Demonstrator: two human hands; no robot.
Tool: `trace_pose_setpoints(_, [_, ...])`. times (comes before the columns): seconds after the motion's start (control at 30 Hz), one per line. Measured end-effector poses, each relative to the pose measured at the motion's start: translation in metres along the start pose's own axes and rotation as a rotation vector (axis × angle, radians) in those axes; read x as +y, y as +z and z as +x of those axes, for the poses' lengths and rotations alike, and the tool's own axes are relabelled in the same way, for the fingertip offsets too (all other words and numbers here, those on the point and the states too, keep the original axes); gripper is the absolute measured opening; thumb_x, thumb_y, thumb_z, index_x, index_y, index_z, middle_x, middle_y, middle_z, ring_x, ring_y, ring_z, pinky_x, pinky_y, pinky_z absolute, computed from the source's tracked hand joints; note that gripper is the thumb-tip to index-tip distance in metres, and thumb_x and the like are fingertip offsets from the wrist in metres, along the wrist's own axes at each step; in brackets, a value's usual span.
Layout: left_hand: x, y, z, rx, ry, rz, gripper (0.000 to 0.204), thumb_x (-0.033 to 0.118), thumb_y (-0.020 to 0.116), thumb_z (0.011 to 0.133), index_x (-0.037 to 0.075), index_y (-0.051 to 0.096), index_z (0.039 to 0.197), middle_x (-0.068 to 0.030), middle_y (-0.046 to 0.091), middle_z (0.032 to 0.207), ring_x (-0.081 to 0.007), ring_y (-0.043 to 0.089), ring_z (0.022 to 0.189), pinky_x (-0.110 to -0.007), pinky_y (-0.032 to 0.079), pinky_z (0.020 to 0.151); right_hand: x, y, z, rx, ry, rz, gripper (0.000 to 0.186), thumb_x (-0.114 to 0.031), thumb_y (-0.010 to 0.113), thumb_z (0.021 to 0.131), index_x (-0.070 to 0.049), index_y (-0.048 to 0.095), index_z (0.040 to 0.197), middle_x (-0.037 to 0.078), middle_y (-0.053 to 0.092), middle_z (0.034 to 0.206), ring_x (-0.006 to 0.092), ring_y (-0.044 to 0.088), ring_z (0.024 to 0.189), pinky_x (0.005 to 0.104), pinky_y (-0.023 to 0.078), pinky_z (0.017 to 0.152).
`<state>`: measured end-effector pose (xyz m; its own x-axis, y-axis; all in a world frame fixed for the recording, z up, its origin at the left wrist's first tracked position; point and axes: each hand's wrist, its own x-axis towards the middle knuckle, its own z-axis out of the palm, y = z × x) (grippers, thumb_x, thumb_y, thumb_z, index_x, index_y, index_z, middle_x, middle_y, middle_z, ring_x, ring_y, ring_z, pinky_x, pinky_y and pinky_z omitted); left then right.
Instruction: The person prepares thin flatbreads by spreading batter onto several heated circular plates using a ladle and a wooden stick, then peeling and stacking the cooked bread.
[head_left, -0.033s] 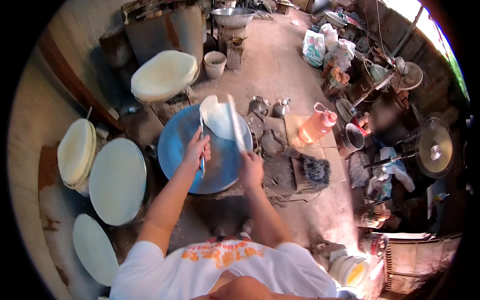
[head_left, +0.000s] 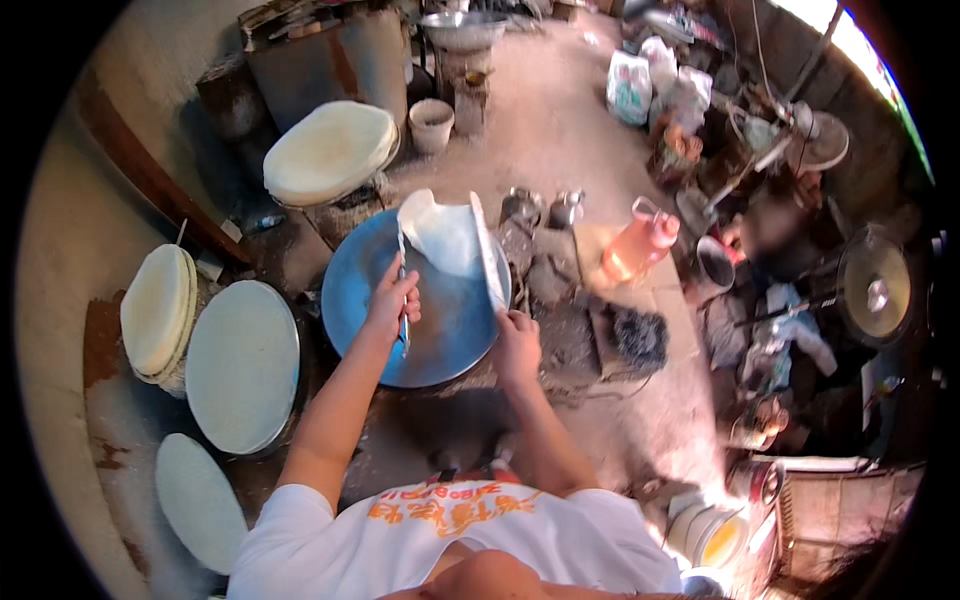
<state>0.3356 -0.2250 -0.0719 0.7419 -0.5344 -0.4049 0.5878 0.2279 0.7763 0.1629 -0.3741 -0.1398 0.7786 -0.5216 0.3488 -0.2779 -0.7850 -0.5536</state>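
A round dark griddle (head_left: 430,350) with a bluish sheen lies in front of me. Over its far part, a thin pale sheet of flatbread (head_left: 446,240) spreads between the tools in my hands. My left hand (head_left: 390,298) is closed around a slim metallic tool (head_left: 404,325), whose far end meets the sheet's left edge. At the griddle's right rim, my right hand (head_left: 518,345) grips the near end of a long, pale flat strip (head_left: 488,255) running along the sheet's right side. Whether this strip is wood or folded flatbread is unclear.
Stacks of round flatbreads stand at far left (head_left: 330,150) and left (head_left: 155,310). Large pale discs (head_left: 243,365) lie nearer. Right of the griddle are two metal pots (head_left: 566,208), a dark brush (head_left: 638,338) and a pink jug (head_left: 640,247). Clutter lines the right wall.
My right hand and the pale strip have shifted slightly right, and the flatbread looks more spread between the tools. My left hand stays nearly in place. The whole view has shifted a little.
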Motion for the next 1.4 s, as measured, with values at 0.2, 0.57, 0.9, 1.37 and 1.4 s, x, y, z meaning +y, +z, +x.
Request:
trace_pose_setpoints(0.2, [-0.011,-0.026,-0.009,0.169,0.173,0.281,0.061,0.009,0.054,0.091,0.017,0.027,0.146,-0.0006,0.040,0.053,-0.0108,0.038,0.037,-0.027,0.033,0.033,-0.030,0.036,-0.002,-0.010,-0.122,0.066,0.036,0.000,0.054,0.073,-0.009,0.063,0.107,0.008,0.061,0.104,0.0294,0.057,0.092,0.0372,0.050,0.077])
trace_pose_setpoints(0.57, [-0.020,-0.051,-0.060,0.340,0.183,0.434,0.060,0.008,0.053,0.092,0.025,0.031,0.144,0.0009,0.040,0.057,-0.0087,0.038,0.040,-0.025,0.034,0.035,-0.030,0.014,0.038,-0.114,-0.137,0.129,0.032,0.001,0.057,0.073,-0.007,0.066,0.102,0.008,0.062,0.104,0.0302,0.057,0.093,0.0364,0.048,0.082])
trace_pose_setpoints(0.9, [-0.047,-0.021,-0.089,0.547,0.212,0.232,0.060,0.010,0.054,0.092,0.026,0.030,0.145,0.0015,0.039,0.059,-0.0078,0.038,0.041,-0.024,0.033,0.036,-0.001,0.030,0.073,-0.327,-0.348,0.080,0.037,-0.003,0.054,0.073,-0.008,0.062,0.109,0.008,0.060,0.109,0.0304,0.056,0.096,0.0394,0.050,0.079])
trace_pose_setpoints(1.37, [-0.090,0.015,-0.127,0.835,0.304,0.062,0.057,0.019,0.056,0.093,0.024,0.031,0.144,0.0054,0.036,0.061,-0.0026,0.028,0.044,-0.017,0.025,0.036,0.034,0.013,0.150,-0.451,-0.457,0.211,0.024,-0.005,0.054,0.075,-0.011,0.067,0.094,0.008,0.061,0.101,0.0328,0.053,0.099,0.0405,0.049,0.083])
trace_pose_setpoints(1.4, [-0.088,0.034,-0.118,0.851,0.314,0.054,0.058,0.019,0.056,0.093,0.025,0.030,0.144,0.0060,0.033,0.060,-0.0030,0.029,0.044,-0.018,0.024,0.035,0.040,0.015,0.161,-0.434,-0.505,0.189,0.024,-0.005,0.054,0.075,-0.011,0.067,0.094,0.008,0.061,0.101,0.0328,0.053,0.099,0.0405,0.049,0.083])
